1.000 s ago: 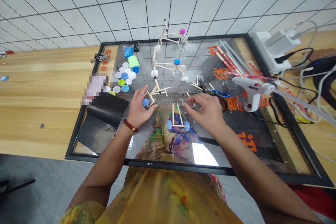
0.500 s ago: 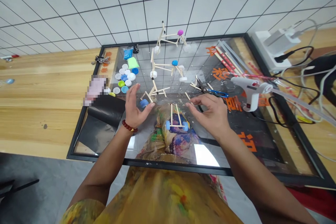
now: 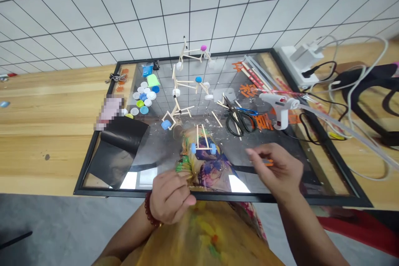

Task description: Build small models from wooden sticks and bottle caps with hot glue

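My left hand [image 3: 171, 196] is curled closed over the front edge of the framed glass board [image 3: 156, 193], with nothing seen in it. Above the right part of the board, my right hand [image 3: 277, 170] is loosely bent, thumb apart from the fingers, and holds nothing visible. Between the hands lies a stick frame with light blue wheels [image 3: 204, 148]. Beyond it, a stick piece with a blue cap [image 3: 166, 124] lies near a loose short stick [image 3: 217, 119]. Black-handled scissors [image 3: 238, 120] rest over sticks ahead of my right hand.
Farther back stand two stick models with blue [image 3: 198, 79] and pink [image 3: 203, 48] parts. Bottle caps [image 3: 144, 96] and a black sheet [image 3: 121, 141] lie at left. A white glue gun [image 3: 280, 108], straws [image 3: 254, 75] and a power strip [image 3: 296, 66] with cables are at right.
Both hands have drawn back toward the front edge. My left hand has curled closed; my right hand has left the short stick and scissors. The view has shifted slightly.
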A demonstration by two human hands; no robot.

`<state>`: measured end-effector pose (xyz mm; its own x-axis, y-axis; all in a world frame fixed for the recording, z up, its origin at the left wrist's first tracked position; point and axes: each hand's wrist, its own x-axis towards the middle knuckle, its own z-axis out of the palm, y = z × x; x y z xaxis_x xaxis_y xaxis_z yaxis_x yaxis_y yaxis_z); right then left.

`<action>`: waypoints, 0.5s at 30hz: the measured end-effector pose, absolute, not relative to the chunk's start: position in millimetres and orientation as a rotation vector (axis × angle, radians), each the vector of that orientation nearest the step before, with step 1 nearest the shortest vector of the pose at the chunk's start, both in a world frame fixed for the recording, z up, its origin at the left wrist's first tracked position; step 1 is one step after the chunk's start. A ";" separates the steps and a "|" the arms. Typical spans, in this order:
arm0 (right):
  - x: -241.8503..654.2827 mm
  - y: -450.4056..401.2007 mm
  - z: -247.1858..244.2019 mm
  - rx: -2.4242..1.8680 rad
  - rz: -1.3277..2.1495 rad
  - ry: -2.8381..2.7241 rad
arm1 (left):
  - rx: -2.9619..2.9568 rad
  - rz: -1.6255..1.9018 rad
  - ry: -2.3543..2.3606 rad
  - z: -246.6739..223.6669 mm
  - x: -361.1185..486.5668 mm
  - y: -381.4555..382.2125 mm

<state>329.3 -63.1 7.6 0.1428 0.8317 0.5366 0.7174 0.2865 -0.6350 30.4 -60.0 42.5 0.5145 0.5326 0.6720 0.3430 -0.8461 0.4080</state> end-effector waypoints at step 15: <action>218.9 -124.8 16.5 -1.008 0.102 -1.780 | 2.288 0.648 0.909 -15.8 85.3 -114.4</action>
